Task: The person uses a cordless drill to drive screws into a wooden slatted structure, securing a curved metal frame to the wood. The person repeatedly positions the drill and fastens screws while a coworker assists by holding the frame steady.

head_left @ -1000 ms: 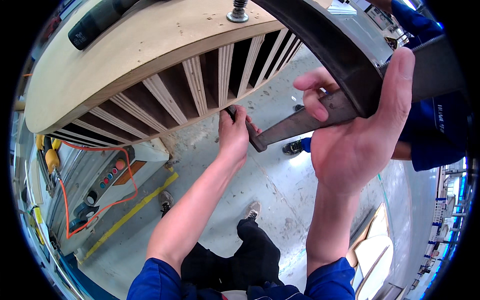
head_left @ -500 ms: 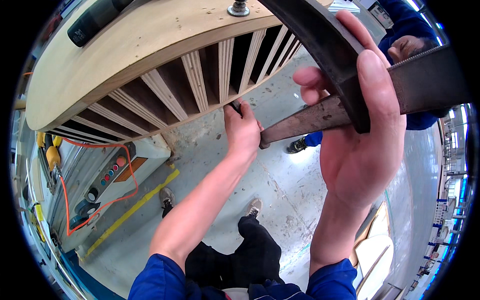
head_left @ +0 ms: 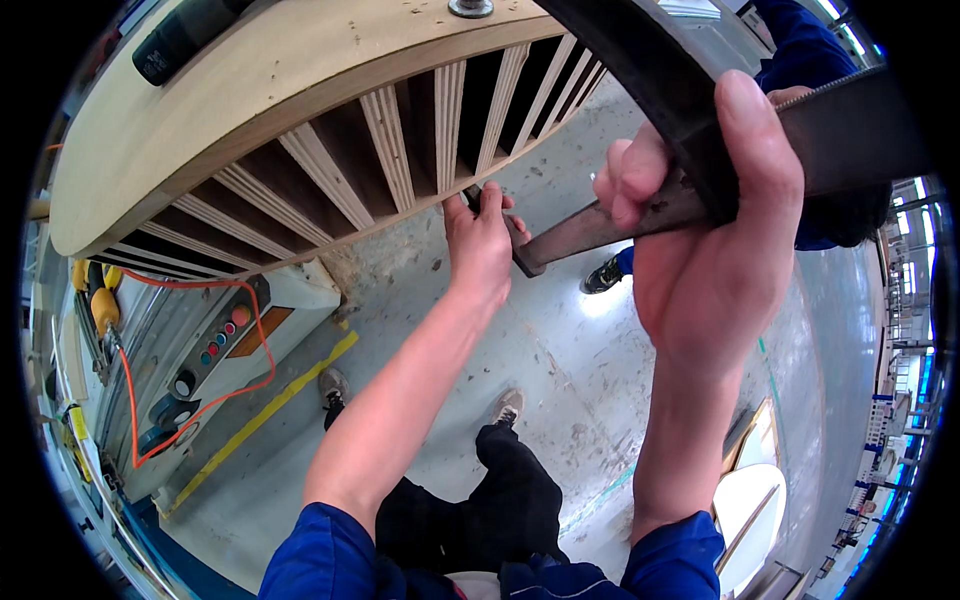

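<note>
In the head view, the clamp [head_left: 680,90] is on my right side, at the near edge of the wooden frame [head_left: 300,85]. Its dark arm reaches far over the frame, and its bar slopes from the far right toward my left hand [head_left: 478,250]. The fingers of this hand are closed on the small end of the clamp, just beside the near, lower edge of the slats [head_left: 385,145]. My right hand [head_left: 712,270] carries the heavier part: the fingers bend around the bar from the left, and the thumb lies along the right side of the arm.

The screw foot [head_left: 470,8] is over the far side of the top panel; whether it presses on the wood, I cannot tell. I judge that if my right fingers become loose, the weight of the bar could turn the clamp and pull its end from my left fingers. My left fingertips could also be pinched against the wood if the clamp shifts suddenly. The black tool [head_left: 190,40] lies far left on the panel, and a strong knock could make it roll. Another person's sleeve [head_left: 805,45] is close behind the bar, so a careless swing could hit them.
</note>
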`<state>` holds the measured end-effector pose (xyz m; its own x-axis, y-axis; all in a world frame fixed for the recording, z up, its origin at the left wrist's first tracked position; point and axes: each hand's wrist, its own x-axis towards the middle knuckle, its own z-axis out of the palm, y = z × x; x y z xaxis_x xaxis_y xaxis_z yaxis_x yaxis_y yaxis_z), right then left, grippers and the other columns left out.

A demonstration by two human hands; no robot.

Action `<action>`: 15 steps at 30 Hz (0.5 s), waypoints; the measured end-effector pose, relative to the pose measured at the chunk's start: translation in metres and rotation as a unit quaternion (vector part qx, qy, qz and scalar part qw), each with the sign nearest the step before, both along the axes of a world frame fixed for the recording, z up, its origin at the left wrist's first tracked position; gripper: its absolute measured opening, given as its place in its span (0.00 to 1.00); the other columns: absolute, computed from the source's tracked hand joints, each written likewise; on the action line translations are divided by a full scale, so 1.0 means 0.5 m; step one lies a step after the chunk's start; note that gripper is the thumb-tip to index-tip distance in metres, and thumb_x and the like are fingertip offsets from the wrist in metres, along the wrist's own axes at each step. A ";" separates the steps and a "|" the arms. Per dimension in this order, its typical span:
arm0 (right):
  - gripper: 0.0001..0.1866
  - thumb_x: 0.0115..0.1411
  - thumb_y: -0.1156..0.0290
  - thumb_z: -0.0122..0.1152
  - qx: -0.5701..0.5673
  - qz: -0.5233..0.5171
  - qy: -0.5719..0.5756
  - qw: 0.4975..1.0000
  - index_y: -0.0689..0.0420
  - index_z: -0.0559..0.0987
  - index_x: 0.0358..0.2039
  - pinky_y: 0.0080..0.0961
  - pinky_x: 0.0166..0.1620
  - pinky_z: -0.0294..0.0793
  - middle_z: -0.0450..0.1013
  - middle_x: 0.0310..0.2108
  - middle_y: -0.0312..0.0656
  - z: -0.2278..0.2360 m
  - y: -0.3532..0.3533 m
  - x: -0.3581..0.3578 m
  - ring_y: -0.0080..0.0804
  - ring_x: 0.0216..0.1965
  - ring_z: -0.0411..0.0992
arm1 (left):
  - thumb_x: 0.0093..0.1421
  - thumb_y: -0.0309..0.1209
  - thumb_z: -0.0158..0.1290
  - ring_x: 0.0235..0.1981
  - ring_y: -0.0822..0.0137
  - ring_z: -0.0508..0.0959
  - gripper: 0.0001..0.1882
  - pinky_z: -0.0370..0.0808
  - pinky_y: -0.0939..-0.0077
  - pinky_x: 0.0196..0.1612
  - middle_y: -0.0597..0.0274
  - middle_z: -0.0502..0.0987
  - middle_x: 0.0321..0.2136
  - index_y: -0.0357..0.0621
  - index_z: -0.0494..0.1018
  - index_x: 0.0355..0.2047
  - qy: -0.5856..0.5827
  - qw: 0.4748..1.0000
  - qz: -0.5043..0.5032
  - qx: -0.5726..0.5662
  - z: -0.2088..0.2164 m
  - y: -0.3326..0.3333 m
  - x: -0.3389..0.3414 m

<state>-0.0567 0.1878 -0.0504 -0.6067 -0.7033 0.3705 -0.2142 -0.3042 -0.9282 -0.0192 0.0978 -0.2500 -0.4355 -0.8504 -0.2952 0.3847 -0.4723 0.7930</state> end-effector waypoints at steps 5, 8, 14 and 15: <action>0.20 0.74 0.52 0.48 -0.078 0.078 -0.060 0.992 0.58 0.73 0.37 0.29 0.33 0.65 0.68 0.20 0.40 -0.002 -0.004 -0.004 0.27 0.21 0.63 | 0.74 0.34 0.52 0.30 0.68 0.76 0.13 0.79 0.68 0.36 0.62 0.73 0.37 0.50 0.61 0.53 0.046 0.997 -0.025 0.053 -0.002 -0.001 0.004; 0.20 0.74 0.53 0.47 -0.093 0.058 -0.040 0.993 0.58 0.72 0.36 0.30 0.33 0.64 0.67 0.20 0.39 -0.013 -0.012 -0.015 0.27 0.20 0.63 | 0.74 0.35 0.52 0.30 0.68 0.76 0.14 0.80 0.65 0.37 0.62 0.72 0.37 0.51 0.60 0.53 0.058 0.996 -0.038 0.065 -0.003 0.000 0.009; 0.19 0.73 0.54 0.49 -0.022 -0.010 -0.011 1.000 0.56 0.71 0.32 0.29 0.31 0.64 0.66 0.18 0.37 -0.010 0.004 -0.012 0.26 0.19 0.61 | 0.74 0.36 0.52 0.28 0.67 0.75 0.16 0.82 0.63 0.33 0.59 0.71 0.38 0.49 0.58 0.53 0.080 0.994 -0.035 0.062 -0.009 0.000 0.027; 0.19 0.73 0.54 0.50 -0.021 -0.011 -0.021 0.999 0.55 0.70 0.31 0.29 0.31 0.63 0.65 0.18 0.37 -0.008 0.006 -0.008 0.25 0.18 0.60 | 0.74 0.36 0.52 0.28 0.68 0.75 0.16 0.82 0.63 0.34 0.60 0.71 0.39 0.49 0.58 0.53 0.076 0.995 -0.040 0.056 -0.008 -0.001 0.029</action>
<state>-0.0608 0.1908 -0.0544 -0.6375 -0.6738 0.3737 -0.1824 -0.3392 -0.9228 -0.0047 0.0975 -0.2540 -0.5471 -0.7765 -0.3126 0.4533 -0.5888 0.6691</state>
